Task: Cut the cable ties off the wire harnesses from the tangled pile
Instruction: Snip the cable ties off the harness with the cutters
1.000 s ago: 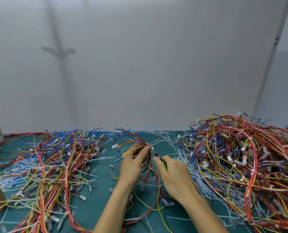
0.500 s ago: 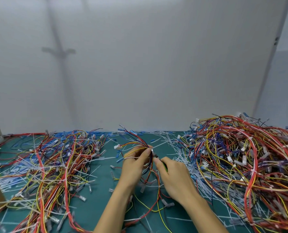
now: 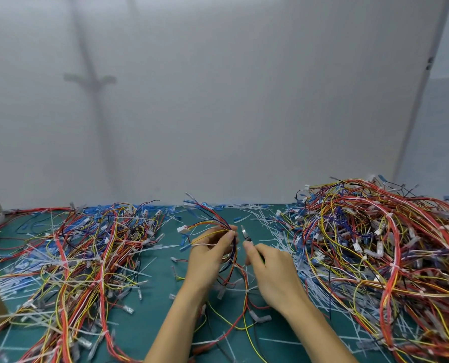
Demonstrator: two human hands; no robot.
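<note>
Just left of the tangled pile (image 3: 375, 244), left hand (image 3: 209, 258) pinches a light, floppy harness (image 3: 207, 224) at its bunched wires, right hand (image 3: 274, 276) grips cutters (image 3: 245, 233) just beside; thin wires likely nick easily, so best pinched close to the cut.

We see only the metal tip of the small cutter (image 3: 244, 233); the curled right hand (image 3: 273, 275) covers its handle. The large tangled pile of red, yellow and blue wire harnesses (image 3: 375, 244) runs past the right edge.
</note>
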